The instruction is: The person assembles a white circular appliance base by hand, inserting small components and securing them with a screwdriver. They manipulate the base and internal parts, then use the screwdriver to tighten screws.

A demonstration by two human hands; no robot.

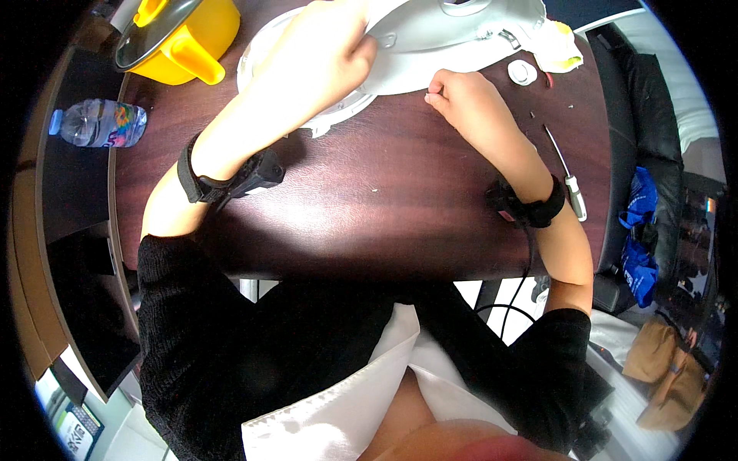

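The left grip [334,54] lies over the left end of a long white casing [434,50], its fingers curled; I cannot tell whether they pinch it. The right grip [469,100] sits just beside the casing's near side, thumb and forefinger bent close together; whether anything is pinched between them cannot be told.

The casing is at the far part of the brown counter [369,230], partly cut off by the top of the view. Its long axis runs crosswise, roughly along the counter's near edge, with the right end angled toward the far right corner. An oval opening shows on its far side. Under the left forearm is a round white base [346,111], overlapped by the casing's left end.

Toward the counter's right edge are a crumpled white-and-yellow cloth [560,48] by the casing's right end, a small white round cap [522,72] and a tiny red piece [549,79]. Nearer along that edge lies a screwdriver [575,197], its shaft pointing to the far side and its pale handle toward the person.

At the far left corner stands a yellow pot [219,31] with a glass lid [173,23], its handle directed near and right. A clear bottle [96,123] is at the left edge, its blue cap pointing left.
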